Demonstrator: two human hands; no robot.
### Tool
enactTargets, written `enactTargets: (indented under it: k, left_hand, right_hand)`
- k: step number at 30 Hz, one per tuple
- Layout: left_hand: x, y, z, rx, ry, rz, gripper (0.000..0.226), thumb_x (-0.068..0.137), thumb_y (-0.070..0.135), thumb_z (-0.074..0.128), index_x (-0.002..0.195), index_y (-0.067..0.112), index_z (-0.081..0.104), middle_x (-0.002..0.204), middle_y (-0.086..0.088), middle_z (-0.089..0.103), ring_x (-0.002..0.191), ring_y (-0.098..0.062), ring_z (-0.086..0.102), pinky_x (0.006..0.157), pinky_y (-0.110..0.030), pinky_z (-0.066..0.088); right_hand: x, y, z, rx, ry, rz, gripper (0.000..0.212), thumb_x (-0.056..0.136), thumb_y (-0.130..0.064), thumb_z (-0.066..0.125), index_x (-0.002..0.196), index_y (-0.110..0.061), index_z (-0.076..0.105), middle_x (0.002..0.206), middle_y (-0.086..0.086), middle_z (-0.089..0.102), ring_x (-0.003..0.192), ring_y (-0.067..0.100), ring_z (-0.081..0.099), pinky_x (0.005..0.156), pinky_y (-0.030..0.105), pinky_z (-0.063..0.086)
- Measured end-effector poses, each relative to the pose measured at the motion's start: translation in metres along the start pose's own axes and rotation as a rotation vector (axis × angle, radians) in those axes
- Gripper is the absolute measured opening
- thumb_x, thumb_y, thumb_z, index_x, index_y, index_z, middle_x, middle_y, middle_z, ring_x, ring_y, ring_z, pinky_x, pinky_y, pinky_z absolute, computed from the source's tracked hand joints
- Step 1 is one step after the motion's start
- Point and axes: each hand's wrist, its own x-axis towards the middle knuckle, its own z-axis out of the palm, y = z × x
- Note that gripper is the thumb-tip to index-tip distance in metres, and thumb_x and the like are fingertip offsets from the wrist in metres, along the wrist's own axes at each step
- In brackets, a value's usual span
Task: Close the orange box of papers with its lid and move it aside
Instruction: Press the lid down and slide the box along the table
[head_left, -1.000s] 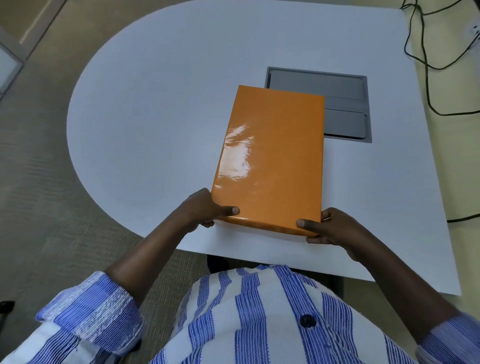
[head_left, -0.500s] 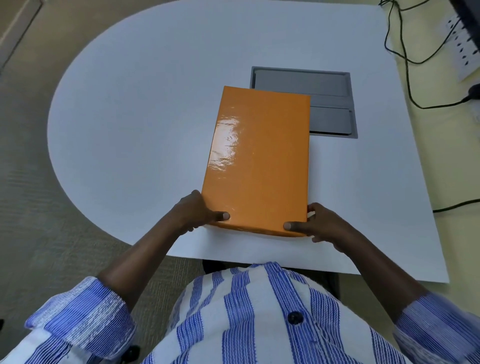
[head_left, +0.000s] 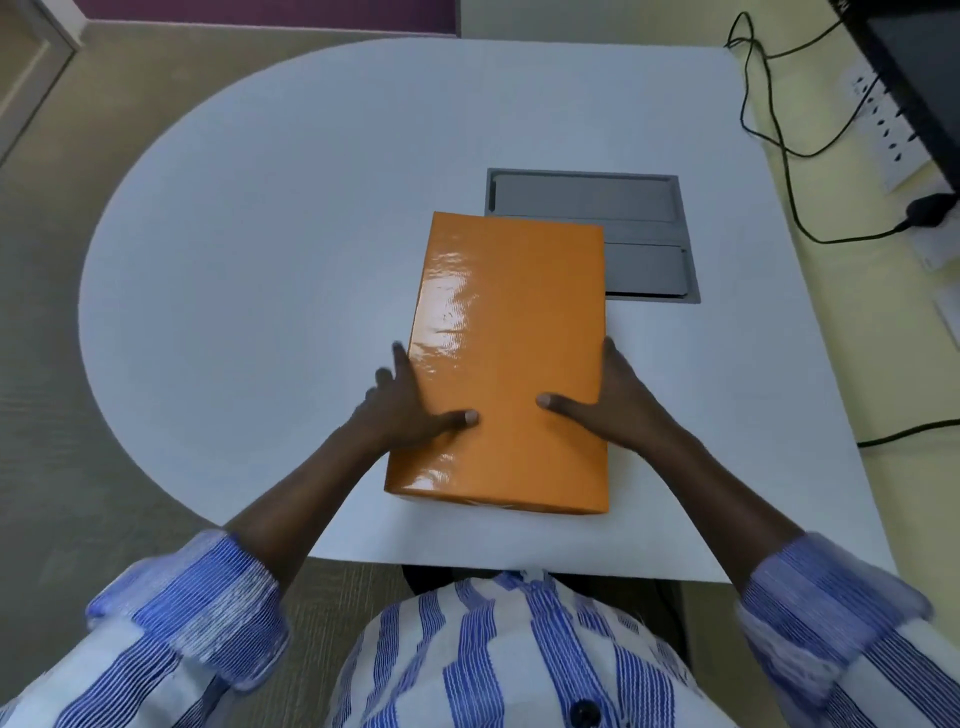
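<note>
On the white table (head_left: 291, 249), rounded at its left end, the closed orange box (head_left: 506, 353) lies lengthwise near the front edge; its far right corner overlaps a grey recessed panel (head_left: 644, 228) set into the tabletop. The left hand (head_left: 402, 402) grips the box's left side, fingers spread along the wall and thumb flat on the lid. The right hand (head_left: 615, 402) grips the right side likewise, thumb on top. Black cables (head_left: 800, 156) trail over the floor at right.
</note>
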Motion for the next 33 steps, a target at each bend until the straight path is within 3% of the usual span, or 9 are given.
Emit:
enactTargets:
  k: [3, 6, 11, 16, 19, 22, 25, 29, 33]
  left_hand:
    - [0.04, 0.03, -0.015, 0.171, 0.155, 0.16, 0.128, 0.075, 0.081, 0.059, 0.16, 0.019, -0.014, 0.169, -0.017, -0.008, 0.153, -0.046, 0.013, 0.117, -0.062, 0.027]
    - [0.076, 0.047, -0.026, 0.303, 0.212, 0.21, 0.118, 0.083, 0.083, 0.044, 0.161, 0.013, -0.01, 0.167, -0.017, -0.02, 0.155, -0.042, -0.003, 0.121, -0.06, 0.017]
    - [0.096, 0.037, -0.02, 0.337, 0.277, 0.265, 0.116, 0.081, 0.089, 0.029, 0.161, 0.012, -0.009, 0.168, -0.017, -0.018, 0.155, -0.042, -0.001, 0.122, -0.057, 0.011]
    - [0.095, 0.042, -0.02, 0.347, 0.247, 0.252, 0.115, 0.083, 0.086, 0.033, 0.16, 0.012, -0.01, 0.167, -0.018, -0.02, 0.154, -0.044, 0.002, 0.122, -0.058, 0.014]
    - [0.096, 0.043, -0.03, 0.239, 0.19, 0.269, 0.115, 0.084, 0.08, 0.046, 0.161, 0.013, -0.005, 0.168, -0.015, -0.017, 0.155, -0.041, 0.012, 0.12, -0.058, 0.023]
    - [0.097, 0.028, -0.038, -0.156, 0.166, 0.376, 0.102, 0.089, 0.069, 0.056, 0.162, 0.018, 0.006, 0.171, -0.008, 0.006, 0.156, -0.032, 0.013, 0.122, -0.059, 0.023]
    - [0.09, 0.006, -0.029, -0.578, 0.044, 0.158, 0.099, 0.087, 0.075, 0.051, 0.162, 0.025, 0.009, 0.17, -0.005, 0.017, 0.153, -0.033, 0.024, 0.121, -0.058, 0.026]
    - [0.082, -0.012, -0.008, -1.029, -0.261, 0.021, 0.07, 0.091, 0.076, 0.042, 0.14, 0.028, 0.056, 0.128, -0.011, 0.07, 0.111, -0.034, 0.071, 0.091, -0.048, 0.058]
    - [0.079, -0.012, -0.003, -1.076, -0.264, 0.007, 0.062, 0.089, 0.072, 0.051, 0.123, 0.024, 0.068, 0.108, -0.012, 0.078, 0.099, -0.033, 0.076, 0.074, -0.043, 0.062]
  right_hand:
    - [0.048, -0.022, -0.003, -0.29, 0.125, -0.017, 0.119, 0.078, -0.077, 0.059, 0.16, -0.014, -0.001, 0.168, 0.014, 0.004, 0.151, 0.039, 0.02, 0.115, 0.061, 0.033]
    - [0.085, -0.033, -0.006, -0.422, 0.164, -0.004, 0.114, 0.083, -0.082, 0.043, 0.16, -0.01, -0.002, 0.169, 0.013, -0.007, 0.154, 0.038, 0.005, 0.12, 0.062, 0.021]
    - [0.101, -0.021, 0.006, -0.527, 0.193, -0.017, 0.119, 0.081, -0.089, 0.031, 0.159, -0.008, -0.007, 0.168, 0.013, -0.015, 0.155, 0.037, -0.005, 0.124, 0.056, 0.008]
    - [0.103, -0.025, 0.001, -0.528, 0.158, -0.007, 0.12, 0.081, -0.087, 0.037, 0.159, -0.007, -0.009, 0.168, 0.014, -0.017, 0.154, 0.039, -0.007, 0.123, 0.055, 0.008]
    - [0.101, -0.026, -0.007, -0.35, 0.141, -0.015, 0.117, 0.082, -0.081, 0.049, 0.16, -0.011, -0.004, 0.169, 0.01, -0.012, 0.155, 0.035, -0.002, 0.122, 0.056, 0.014]
    - [0.089, -0.018, -0.011, -0.019, 0.262, 0.004, 0.105, 0.086, -0.073, 0.054, 0.161, -0.017, 0.006, 0.17, 0.008, 0.003, 0.155, 0.03, 0.013, 0.12, 0.051, 0.023]
    - [0.072, 0.0, -0.005, 0.306, 0.284, 0.174, 0.098, 0.084, -0.074, 0.056, 0.159, -0.022, 0.019, 0.163, 0.007, 0.031, 0.144, 0.03, 0.038, 0.109, 0.046, 0.038]
    - [0.053, 0.021, 0.006, 0.746, 0.012, 0.391, 0.092, 0.078, -0.08, 0.057, 0.149, -0.023, 0.043, 0.139, 0.004, 0.061, 0.114, 0.023, 0.064, 0.08, 0.037, 0.056]
    - [0.05, 0.027, 0.013, 0.81, -0.006, 0.396, 0.091, 0.077, -0.077, 0.061, 0.148, -0.023, 0.044, 0.13, 0.002, 0.064, 0.105, 0.021, 0.067, 0.071, 0.036, 0.056]
